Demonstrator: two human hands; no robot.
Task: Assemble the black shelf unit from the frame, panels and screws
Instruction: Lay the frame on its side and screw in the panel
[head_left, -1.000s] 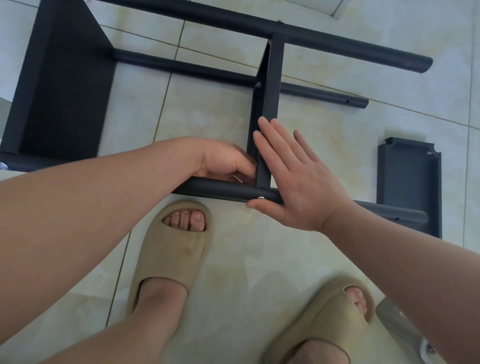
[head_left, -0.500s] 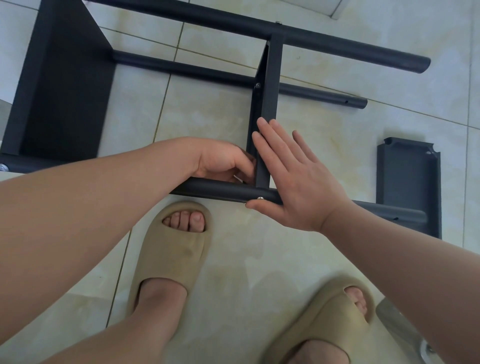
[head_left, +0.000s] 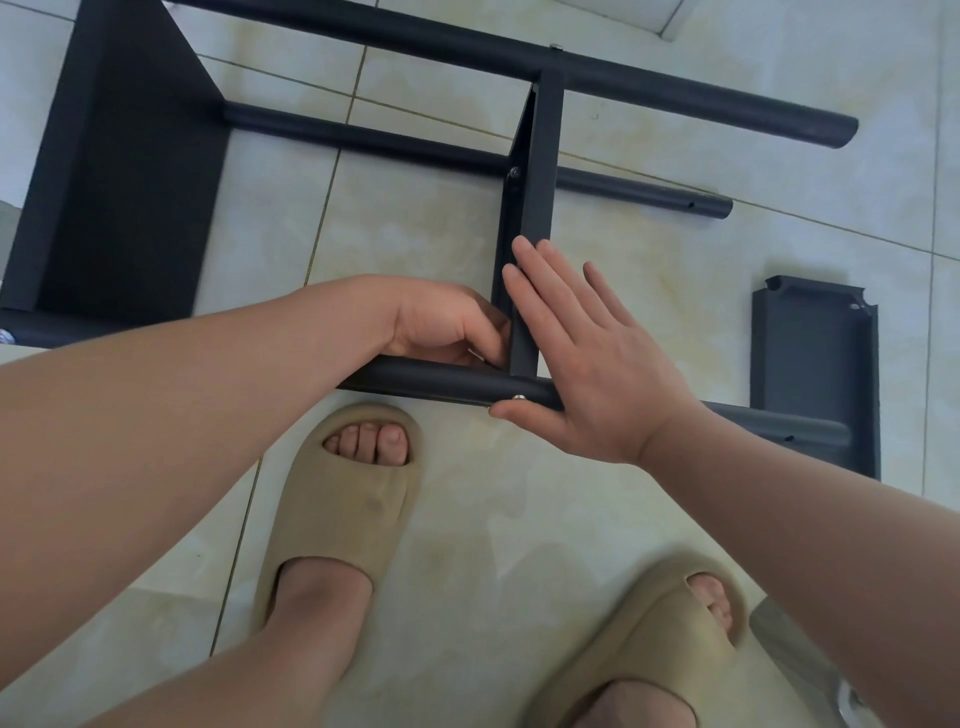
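1. The floor (head_left: 649, 519) is pale, glossy tile with thin grout lines.
2. One black shelf frame (head_left: 675, 98) lies on its side: three tubes show, and two fitted panels, the end panel (head_left: 119, 171) left of the middle panel (head_left: 537, 208).
3. One loose panel (head_left: 815, 358) lies right of the middle panel.
4. Two beige slippers (head_left: 343, 509) stand nearer than it.
5. Two hands: the right hand (head_left: 597, 364), its grip apart, lies flat against the middle panel's right face. The left hand (head_left: 441, 327) curls into the panel's left joint, and I cannot tell whether its grip is clamped on anything.
6. Three screws: one silver (head_left: 515, 398) at the panel's near end, one dark (head_left: 514, 172) on its left edge, one (head_left: 557, 48) at its far end.
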